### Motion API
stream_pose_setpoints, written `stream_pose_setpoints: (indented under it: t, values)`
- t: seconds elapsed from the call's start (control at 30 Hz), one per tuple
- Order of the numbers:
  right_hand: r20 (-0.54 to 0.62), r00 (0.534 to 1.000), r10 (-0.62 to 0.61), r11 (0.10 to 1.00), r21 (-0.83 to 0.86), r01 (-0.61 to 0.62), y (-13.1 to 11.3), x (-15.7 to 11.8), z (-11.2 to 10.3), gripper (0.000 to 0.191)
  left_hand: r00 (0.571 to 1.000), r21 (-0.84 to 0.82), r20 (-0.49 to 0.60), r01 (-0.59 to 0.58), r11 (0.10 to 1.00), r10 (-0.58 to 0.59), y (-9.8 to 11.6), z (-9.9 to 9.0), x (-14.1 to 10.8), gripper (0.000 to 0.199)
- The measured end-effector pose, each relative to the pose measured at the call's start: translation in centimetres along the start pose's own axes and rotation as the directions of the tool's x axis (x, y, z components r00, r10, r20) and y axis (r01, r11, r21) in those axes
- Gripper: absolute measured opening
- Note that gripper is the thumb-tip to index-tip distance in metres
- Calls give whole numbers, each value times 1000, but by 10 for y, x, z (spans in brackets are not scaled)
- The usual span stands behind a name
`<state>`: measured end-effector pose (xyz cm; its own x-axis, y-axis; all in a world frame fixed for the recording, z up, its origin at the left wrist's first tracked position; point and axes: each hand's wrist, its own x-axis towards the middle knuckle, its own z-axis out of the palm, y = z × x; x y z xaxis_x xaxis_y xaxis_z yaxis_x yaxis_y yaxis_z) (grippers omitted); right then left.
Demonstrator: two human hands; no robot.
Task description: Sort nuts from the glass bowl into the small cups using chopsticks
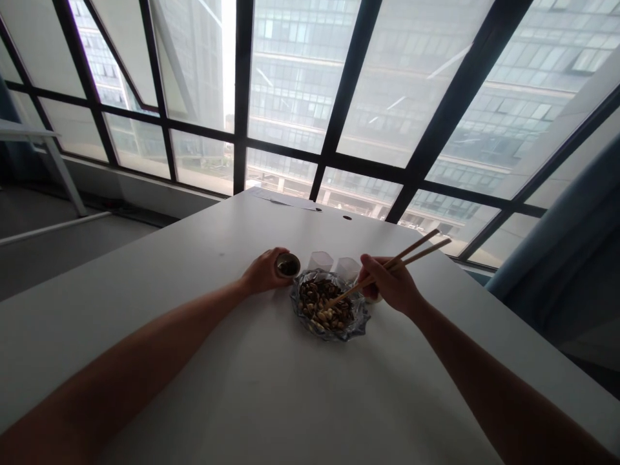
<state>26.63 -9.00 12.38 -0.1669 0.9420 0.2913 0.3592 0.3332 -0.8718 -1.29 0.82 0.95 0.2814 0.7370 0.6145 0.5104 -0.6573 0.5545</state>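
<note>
My left hand (265, 271) is wrapped round a small round cup (287, 265) with dark contents, tilted beside the bowl's upper left edge. A clear glass bowl with a wavy rim (359, 327) holds a mix of dark seeds and paler pieces (323, 303). In my right hand (387, 283) is a pair of wooden chopsticks (417, 248); their tips touch the pale pieces in the bowl. Behind the bowl stand two translucent cups, one at the left (320, 261) and one at the right (347, 267). Something pale shows partly under my right hand, too hidden to name.
The bowl and cups stand on a white table (232, 394). Papers (283, 199) lie at its far edge, near two dark round spots. Large windows rise behind, with a blue curtain (557, 258) at the right and another white table (29, 131) at the far left.
</note>
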Motion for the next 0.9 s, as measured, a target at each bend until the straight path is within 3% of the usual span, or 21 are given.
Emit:
stream_pose_setpoints:
  t: [0.1,0.2,0.37,0.5,0.57,0.73,0.9]
  values:
    - [128,988,81,996,-55,-74,1,-15,-3,68,1000,-1,4,9,1000,-9,1,-1,0,68]
    - [148,988,35,995,-94,-22,10,-22,5,65,1000,-4,10,15,1000,-15,3,-2,0,68]
    - [32,979,-201,960,-192,203,25,-21,3,56,1000,-6,9,17,1000,-17,2,-3,0,66]
    - [-148,966,-214,972,-129,195,26,-22,-7,56,1000,-13,-1,22,1000,-22,1,-1,0,66]
    - [-178,965,-195,979,-90,181,25,-24,-8,56,1000,-24,-5,27,999,-27,1,-1,0,67]
    - [-26,975,-223,972,-83,220,26,-23,4,52,1000,-40,-3,26,999,-27,0,0,0,66]
    - [154,940,-306,912,-238,335,29,-12,16,47,999,-45,12,51,998,-50,2,-2,0,64]
